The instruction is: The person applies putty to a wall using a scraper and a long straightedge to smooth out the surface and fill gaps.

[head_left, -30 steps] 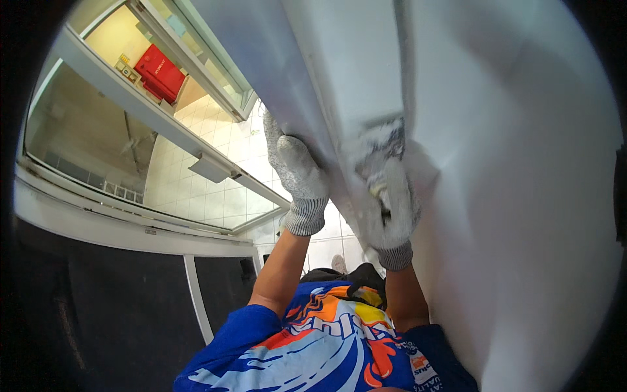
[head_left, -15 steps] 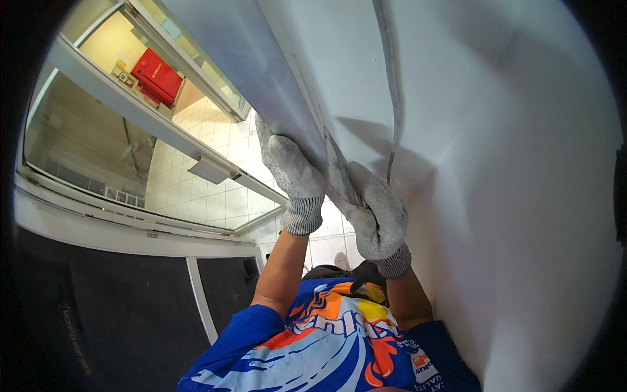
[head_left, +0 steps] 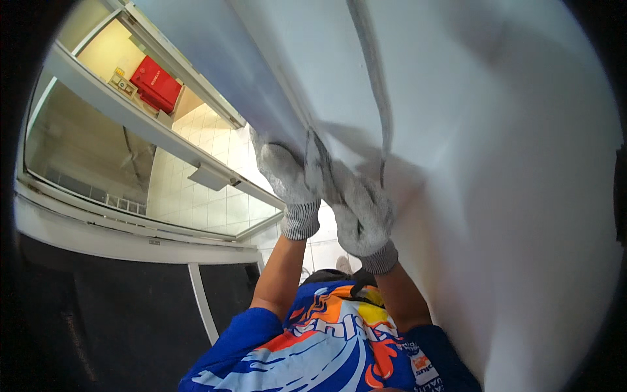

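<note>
The grey-gloved right hand (head_left: 364, 219) clenched a flat grey blade (head_left: 317, 159) beside the grey-gloved left hand (head_left: 285, 173) (hold unclear); a far-left red cabinet (head_left: 157, 85) bore lettering.

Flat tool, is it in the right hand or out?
In: the gloved right hand is curled around the flat tool, its blade sticking out.

The floor (head_left: 323, 253) is laid with pale square tiles (head_left: 202, 189) parted by thin straight joints, spreading widely at left and showing in a smaller patch at lower middle, where a partly hidden, light-coloured shoe (head_left: 343, 264) rests.
</note>
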### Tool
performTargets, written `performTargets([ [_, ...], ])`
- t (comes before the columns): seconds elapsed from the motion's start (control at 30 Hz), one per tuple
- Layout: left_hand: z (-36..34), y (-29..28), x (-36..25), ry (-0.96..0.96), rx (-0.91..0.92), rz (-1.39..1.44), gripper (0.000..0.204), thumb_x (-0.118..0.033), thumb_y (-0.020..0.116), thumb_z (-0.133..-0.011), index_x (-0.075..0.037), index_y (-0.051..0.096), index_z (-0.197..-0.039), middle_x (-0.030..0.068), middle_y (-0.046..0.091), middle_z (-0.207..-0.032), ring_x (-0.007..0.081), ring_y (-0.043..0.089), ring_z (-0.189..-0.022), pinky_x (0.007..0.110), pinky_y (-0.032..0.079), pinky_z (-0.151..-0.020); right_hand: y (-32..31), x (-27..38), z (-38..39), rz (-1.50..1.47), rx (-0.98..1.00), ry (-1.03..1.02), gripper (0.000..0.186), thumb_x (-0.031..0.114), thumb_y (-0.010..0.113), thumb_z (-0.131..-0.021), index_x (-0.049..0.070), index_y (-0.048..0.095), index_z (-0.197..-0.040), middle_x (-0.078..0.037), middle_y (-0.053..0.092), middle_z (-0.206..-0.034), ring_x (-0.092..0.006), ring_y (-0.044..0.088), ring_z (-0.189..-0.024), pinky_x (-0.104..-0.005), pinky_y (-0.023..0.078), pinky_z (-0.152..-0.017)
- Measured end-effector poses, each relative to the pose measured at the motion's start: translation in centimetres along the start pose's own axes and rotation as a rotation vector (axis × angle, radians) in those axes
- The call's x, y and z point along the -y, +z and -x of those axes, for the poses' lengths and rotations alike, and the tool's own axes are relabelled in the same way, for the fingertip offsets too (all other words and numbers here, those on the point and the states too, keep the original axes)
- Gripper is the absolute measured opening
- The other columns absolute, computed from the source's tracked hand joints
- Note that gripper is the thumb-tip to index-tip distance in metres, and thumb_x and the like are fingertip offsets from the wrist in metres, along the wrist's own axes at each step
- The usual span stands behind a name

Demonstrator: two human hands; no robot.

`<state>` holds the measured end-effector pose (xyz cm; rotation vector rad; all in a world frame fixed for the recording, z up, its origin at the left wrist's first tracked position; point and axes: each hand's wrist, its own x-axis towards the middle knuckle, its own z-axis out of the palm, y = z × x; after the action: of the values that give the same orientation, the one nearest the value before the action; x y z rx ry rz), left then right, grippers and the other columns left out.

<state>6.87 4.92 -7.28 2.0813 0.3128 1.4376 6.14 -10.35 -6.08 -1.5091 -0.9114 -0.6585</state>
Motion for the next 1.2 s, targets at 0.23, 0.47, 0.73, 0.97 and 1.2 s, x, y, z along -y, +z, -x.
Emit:
performTargets([
  [0.23,0.1,-0.2,-1.1,-0.092,0.025,0.119,0.065,-0.045,0.031,-0.102,0.01,0.034,-0.138,0.0256,0.045,-0.129,0.0338,0.044,-0.125,0.044,0.034,-0.106,0.1,-0.2,1.3,-0.039,-0.006,-0.028,0.041,0.01,0.063,-0.082,-0.004,0.059,-0.12,-0.021,0.06,-0.089,-0.0344,0.062,-0.076,-0.0409,0.052,-0.068],
  [0.47,0.3,0.2,1.0,-0.098,0.02,0.153,0.069,-0.048,0.025,-0.102,0.01,0.032,-0.139,0.0264,0.043,-0.132,0.033,0.042,-0.126,0.045,0.033,-0.106,0.4,0.8,0.1,-0.054,-0.048,-0.002,0.043,0.011,0.07,-0.075,-0.003,0.064,-0.115,-0.014,0.058,-0.072,-0.0283,0.055,-0.057,-0.0389,0.047,-0.055],
  [0.73,-0.4,0.0,-1.5,-0.094,-0.022,0.119,0.071,-0.05,0.022,-0.102,0.011,0.035,-0.137,0.0251,0.048,-0.127,0.033,0.046,-0.123,0.044,0.034,-0.105,0.6,0.7,-0.5,-0.054,-0.109,-0.044,0.039,0.011,0.07,-0.075,-0.002,0.064,-0.111,-0.014,0.056,-0.073,-0.0314,0.055,-0.057,-0.0399,0.044,-0.052],
  [0.97,-1.6,-0.2,-3.6,-0.115,-0.037,0.205,0.078,-0.056,0.022,-0.1,0.011,0.034,-0.138,0.0237,0.049,-0.127,0.0297,0.047,-0.121,0.041,0.035,-0.103,-0.4,0.3,-0.7,0.03,0.089,-0.035,0.038,0.012,0.055,-0.092,-0.014,0.054,-0.119,-0.03,0.063,-0.113,-0.0396,0.067,-0.096,-0.0415,0.054,-0.08],
  [1.2,0.3,0.4,0.5,-0.224,-0.022,0.411,0.086,-0.063,0.028,-0.097,0.009,0.029,-0.143,0.0237,0.045,-0.134,0.0289,0.045,-0.125,0.04,0.034,-0.106,0.9,1.3,1.3,0.019,0.038,0.054,0.037,0.015,0.053,-0.094,-0.014,0.058,-0.116,-0.028,0.064,-0.113,-0.0382,0.067,-0.096,-0.0404,0.054,-0.08],
])
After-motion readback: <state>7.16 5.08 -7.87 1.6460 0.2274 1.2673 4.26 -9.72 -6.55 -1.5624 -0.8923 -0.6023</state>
